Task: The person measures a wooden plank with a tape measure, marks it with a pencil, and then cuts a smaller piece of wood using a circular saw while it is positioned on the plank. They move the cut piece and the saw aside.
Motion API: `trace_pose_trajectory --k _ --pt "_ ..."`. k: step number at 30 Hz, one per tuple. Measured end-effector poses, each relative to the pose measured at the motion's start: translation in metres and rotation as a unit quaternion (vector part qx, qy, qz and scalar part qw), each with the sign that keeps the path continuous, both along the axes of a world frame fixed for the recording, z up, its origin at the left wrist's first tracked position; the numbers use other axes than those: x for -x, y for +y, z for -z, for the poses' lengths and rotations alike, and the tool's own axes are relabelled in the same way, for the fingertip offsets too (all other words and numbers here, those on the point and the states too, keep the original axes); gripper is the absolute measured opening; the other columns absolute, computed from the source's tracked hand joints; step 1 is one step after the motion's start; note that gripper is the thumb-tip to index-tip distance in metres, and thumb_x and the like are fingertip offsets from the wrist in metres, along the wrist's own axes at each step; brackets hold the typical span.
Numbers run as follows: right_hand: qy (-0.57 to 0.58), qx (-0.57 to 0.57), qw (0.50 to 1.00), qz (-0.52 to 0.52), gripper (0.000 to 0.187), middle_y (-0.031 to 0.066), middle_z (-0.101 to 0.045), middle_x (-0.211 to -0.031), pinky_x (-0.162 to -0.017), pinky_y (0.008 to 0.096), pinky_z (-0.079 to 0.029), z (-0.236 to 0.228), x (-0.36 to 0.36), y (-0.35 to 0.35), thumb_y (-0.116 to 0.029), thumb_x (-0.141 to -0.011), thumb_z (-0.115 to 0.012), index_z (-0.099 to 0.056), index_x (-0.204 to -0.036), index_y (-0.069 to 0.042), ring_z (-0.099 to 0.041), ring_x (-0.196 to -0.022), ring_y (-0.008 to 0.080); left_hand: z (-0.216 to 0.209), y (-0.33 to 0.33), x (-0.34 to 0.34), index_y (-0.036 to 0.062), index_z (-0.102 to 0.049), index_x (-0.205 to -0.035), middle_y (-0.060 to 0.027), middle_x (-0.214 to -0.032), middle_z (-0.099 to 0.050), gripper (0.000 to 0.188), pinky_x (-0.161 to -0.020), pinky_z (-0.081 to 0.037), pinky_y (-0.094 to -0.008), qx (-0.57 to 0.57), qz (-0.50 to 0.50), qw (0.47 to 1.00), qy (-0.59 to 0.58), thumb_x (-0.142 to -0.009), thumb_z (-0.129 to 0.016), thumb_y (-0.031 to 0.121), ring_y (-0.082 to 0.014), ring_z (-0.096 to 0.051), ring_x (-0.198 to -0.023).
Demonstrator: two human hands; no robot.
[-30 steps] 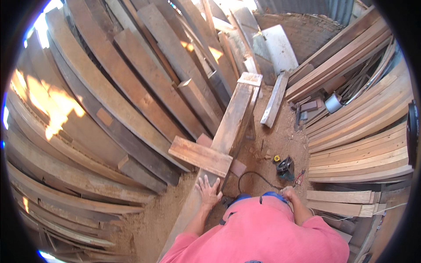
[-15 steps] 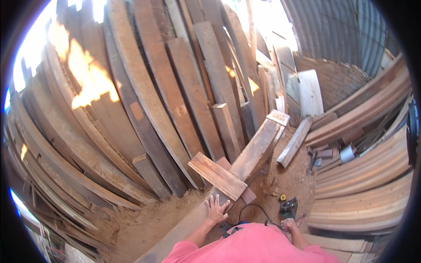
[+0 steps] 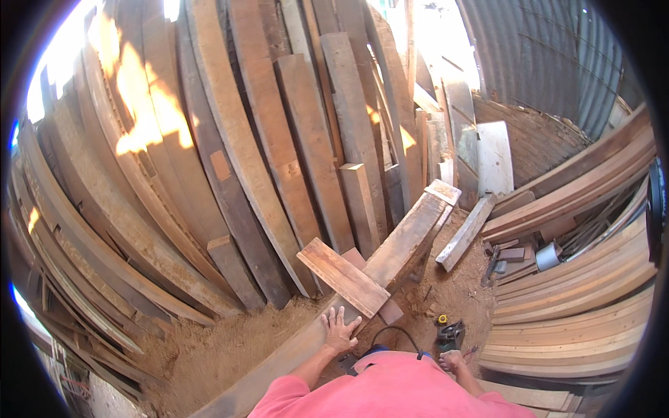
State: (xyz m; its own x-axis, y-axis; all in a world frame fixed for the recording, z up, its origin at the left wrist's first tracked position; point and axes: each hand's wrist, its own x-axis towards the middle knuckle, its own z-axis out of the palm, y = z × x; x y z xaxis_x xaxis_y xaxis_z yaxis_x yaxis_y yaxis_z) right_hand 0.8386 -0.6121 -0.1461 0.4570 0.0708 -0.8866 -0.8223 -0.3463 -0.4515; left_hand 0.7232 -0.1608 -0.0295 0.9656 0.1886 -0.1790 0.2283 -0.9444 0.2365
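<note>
Head view: the person's left hand lies palm down on a long plank, fingers spread apart and gripping nothing. The right hand is lower and to the right, its fingers curled in; whether it is clamped on anything cannot be told. Just beyond it is a dark power tool with a yellow knob; contact between the two cannot be confirmed. A black cable arches to the left of the tool.

A short board rests crosswise on the long plank, just ahead of the left hand. A reddish piece of wood shows past its edge.

Surroundings: tall planks stand leaning at the left and far side; stacked boards lie at the right. A metal can sits near the stack. Sawdust covers the ground. Corrugated sheeting stands at the upper right.
</note>
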Motion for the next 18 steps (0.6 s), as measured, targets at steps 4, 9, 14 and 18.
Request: trace_pose_trajectory --k 4,9,14,18 --pt "0.011 -0.009 1.0 0.006 0.018 0.0026 -0.061 -0.064 -0.043 0.032 -0.039 0.02 0.015 -0.007 -0.013 -0.091 -0.067 -0.069 -0.076 -0.006 -0.055 -0.051 0.0148 -0.004 0.002 0.002 0.0396 -0.051 -0.147 -0.0283 -0.163 -0.019 0.081 -0.117 -0.004 -0.0735 -0.014 -0.005 1.0 0.007 -0.072 -0.08 0.042 -0.0552 -0.008 -0.15" --pt "-0.16 -0.025 0.98 -0.119 0.005 0.0036 -0.069 -0.073 -0.045 0.0345 -0.046 0.061 -0.003 -0.053 -0.01 -0.071 -0.074 -0.073 -0.076 -0.009 -0.062 -0.056 0.0191 -0.01 -0.001 -0.005 0.04 -0.05 -0.148 -0.0275 -0.164 -0.018 0.084 -0.118 -0.004 -0.0726 -0.013 0.013 1.0 0.02 -0.07 -0.082 0.041 -0.0553 -0.009 -0.15" --pt "-0.171 0.047 0.98 -0.09 0.016 0.0047 -0.064 -0.066 -0.043 0.0318 -0.04 0.011 -0.016 -0.039 -0.014 -0.083 -0.068 -0.069 -0.07 -0.005 -0.056 -0.05 0.0155 -0.003 0.001 -0.01 0.0382 -0.051 -0.146 -0.0277 -0.162 -0.021 0.087 -0.116 -0.01 -0.0739 -0.031 0.005 0.999 -0.009 -0.066 -0.085 0.04 -0.0558 -0.012 -0.149" --pt "-0.254 0.162 0.942 -0.147 0.026 0.0146 -0.071 -0.073 -0.065 0.0435 -0.053 0.026 -0.004 -0.06 -0.028 -0.086 -0.071 -0.072 -0.082 -0.002 -0.068 -0.068 0.0291 -0.005 0.002 -0.02 0.0371 -0.051 -0.145 -0.0297 -0.162 -0.021 0.088 -0.116 -0.011 -0.0738 -0.018 0.027 0.999 -0.009 -0.065 -0.087 0.034 -0.0564 -0.011 -0.149"
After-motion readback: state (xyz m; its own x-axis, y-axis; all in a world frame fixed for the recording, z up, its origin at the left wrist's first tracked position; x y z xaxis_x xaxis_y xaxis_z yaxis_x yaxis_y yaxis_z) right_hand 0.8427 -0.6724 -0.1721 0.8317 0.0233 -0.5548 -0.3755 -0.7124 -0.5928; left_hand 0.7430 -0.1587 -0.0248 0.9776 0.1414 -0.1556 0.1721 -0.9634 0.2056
